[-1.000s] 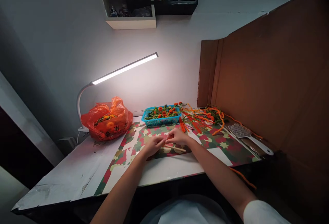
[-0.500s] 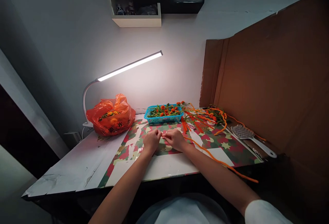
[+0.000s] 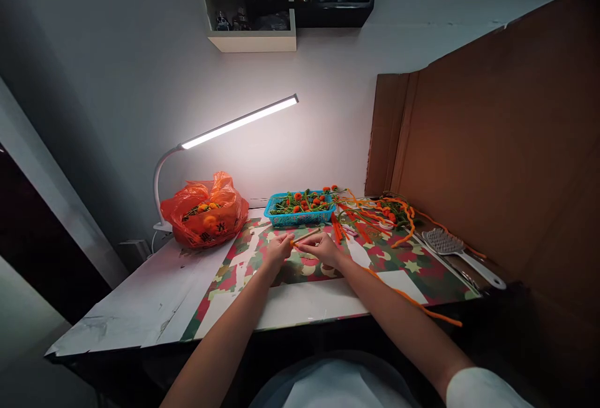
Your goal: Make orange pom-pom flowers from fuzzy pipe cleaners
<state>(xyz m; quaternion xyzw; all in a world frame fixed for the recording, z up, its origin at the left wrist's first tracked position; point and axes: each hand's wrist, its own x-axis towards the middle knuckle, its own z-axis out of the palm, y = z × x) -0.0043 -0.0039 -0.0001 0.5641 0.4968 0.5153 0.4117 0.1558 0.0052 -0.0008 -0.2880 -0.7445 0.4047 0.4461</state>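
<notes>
My left hand [image 3: 280, 248] is closed in a pinch around the lower left end of a thin tan stick [image 3: 308, 235]. A bit of orange shows at its fingertips. My right hand [image 3: 323, 249] faces it, thumb and fingers pinched together just below the stick, close to the left fingertips. From under the right forearm an orange pipe cleaner [image 3: 417, 303] trails to the right, past the table's front edge. Its other end seems to run into the right hand, though the hand and wrist hide that stretch.
Behind the hands stands a blue basket [image 3: 300, 217] of orange pompom-like flowers with green stems. Orange and green strands [image 3: 360, 217] lie right of it. A red plastic bag [image 3: 206, 220], a lamp [image 3: 241, 122], a hairbrush [image 3: 462, 255] and a cardboard wall [image 3: 487, 145] surround the table.
The tan stick now shows between my hands, slanting up to the right. My hands have turned slightly apart. The pipe cleaner's loose end has shifted a little left and up.
</notes>
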